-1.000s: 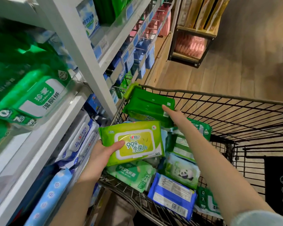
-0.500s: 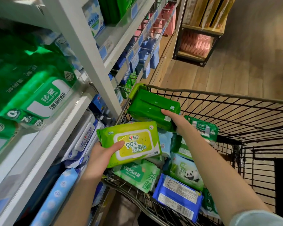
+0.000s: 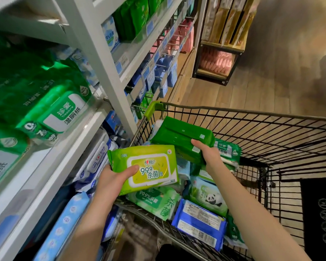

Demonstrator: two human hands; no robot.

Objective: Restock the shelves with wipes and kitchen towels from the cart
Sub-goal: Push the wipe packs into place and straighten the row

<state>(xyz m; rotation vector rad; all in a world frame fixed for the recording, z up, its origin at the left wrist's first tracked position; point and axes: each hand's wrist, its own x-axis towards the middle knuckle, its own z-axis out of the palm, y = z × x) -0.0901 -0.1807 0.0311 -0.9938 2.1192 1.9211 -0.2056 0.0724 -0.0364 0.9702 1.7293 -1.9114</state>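
Pinching with the left hand (image 3: 109,183) the near-left end of a lime-green soft plastic pack of wipes (image 3: 151,166): grip closed on it, thumb laid across the printed face, fingers hidden underneath. Held label-up and near level, long axis running away to the right from that grip, over the near-left corner of the black wire shopping cart (image 3: 252,114). Clasping with the right hand (image 3: 208,155) the near-right end of a dark green rectangular plastic-wrapped pack (image 3: 179,134), grip closed round its edge, long axis slanting off to the far left, above the loose packs lying in the cart. Leaves the white metal shelving (image 3: 100,59) to the left of both grips, just beside the left one and farther from the right. Judging by that, probably first to go: the lime-green one, carried leftward and fed in end-on.
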